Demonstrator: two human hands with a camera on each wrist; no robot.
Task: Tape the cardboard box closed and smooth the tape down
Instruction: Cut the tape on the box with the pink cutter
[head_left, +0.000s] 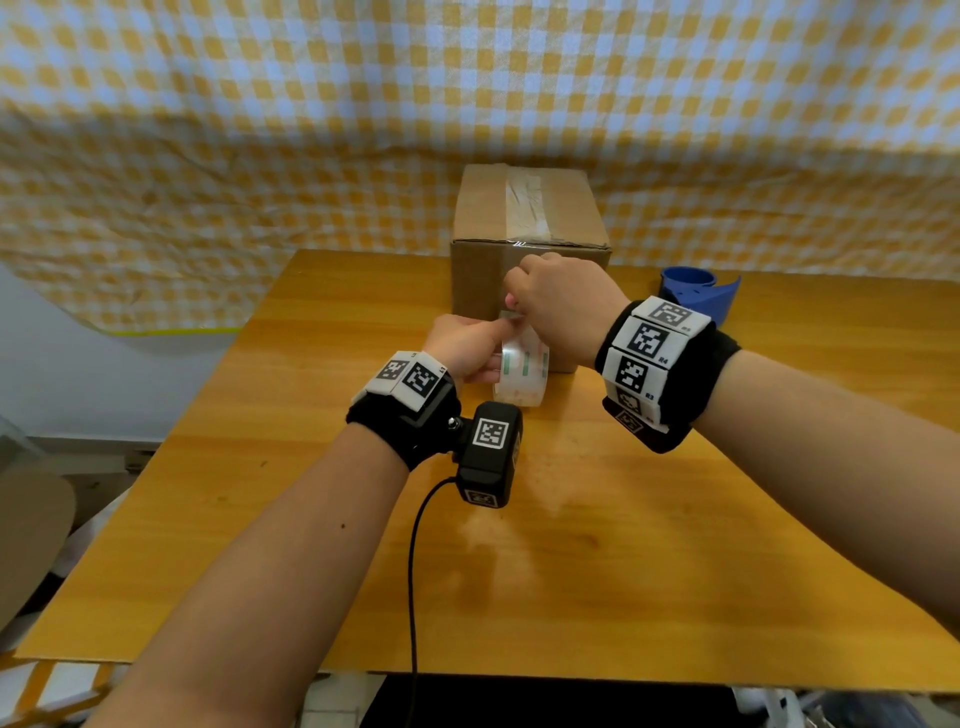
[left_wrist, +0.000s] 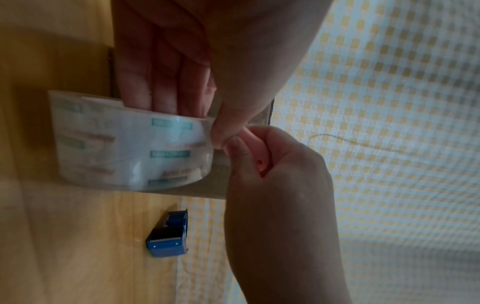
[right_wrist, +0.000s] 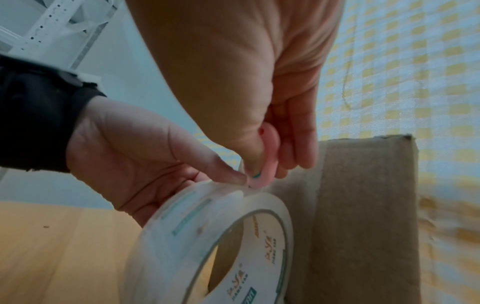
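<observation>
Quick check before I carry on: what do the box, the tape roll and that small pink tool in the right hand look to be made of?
Brown cardboard box: matte, fibrous cardboard with a rough top edge. Clear tape roll: glossy see-through plastic film on a printed core, probably card. Small pink cutter, pinched in the right hand: smooth, likely moulded plastic; no blade shows.

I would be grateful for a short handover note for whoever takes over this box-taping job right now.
Left hand: grips the clear printed packing tape roll, thumb at its free end.
Right hand: pinches a small pink cutter at that tape end.
Brown cardboard box: stands on the wooden table, just behind the roll; a tape strip already runs along its top seam.
Blue tape dispenser: unused, right of the box.
Left: cut the tape, press the end onto the front face, smooth it down.
</observation>
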